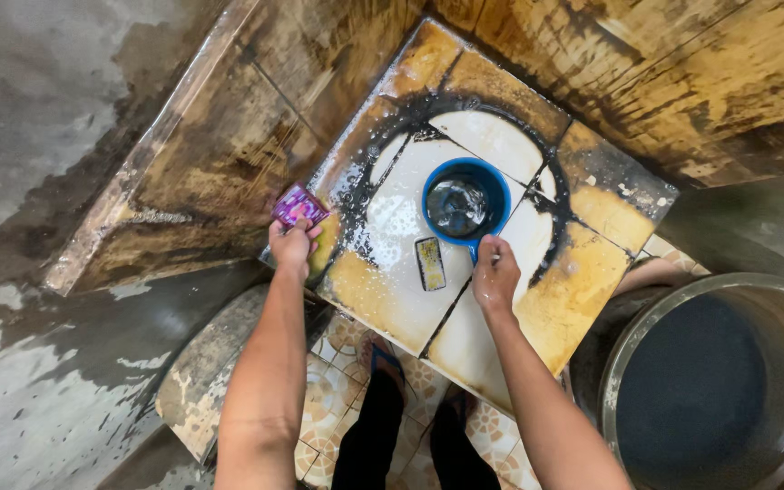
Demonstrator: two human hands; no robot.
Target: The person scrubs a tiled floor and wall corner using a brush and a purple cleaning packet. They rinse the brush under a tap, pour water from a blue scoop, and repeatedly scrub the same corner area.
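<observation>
Head view, looking down on a stained tiled bench (583, 272) set in a corner. Left hand (292, 243) at the bench's left edge, fingers clamped on one small purple sachet (299, 206), raised clear of the wet tile, likely to keep it dry. Right hand (495, 272) closed round the handle of one blue dipper (465, 201), which rests upright on the tile, some water inside. One flat scouring pad (430, 263) lies between the hands, just beside the dipper. Suds over the white patch. One large metal basin (714, 381) of dark water stands lower right, within reach. Two feet in sandals below.
</observation>
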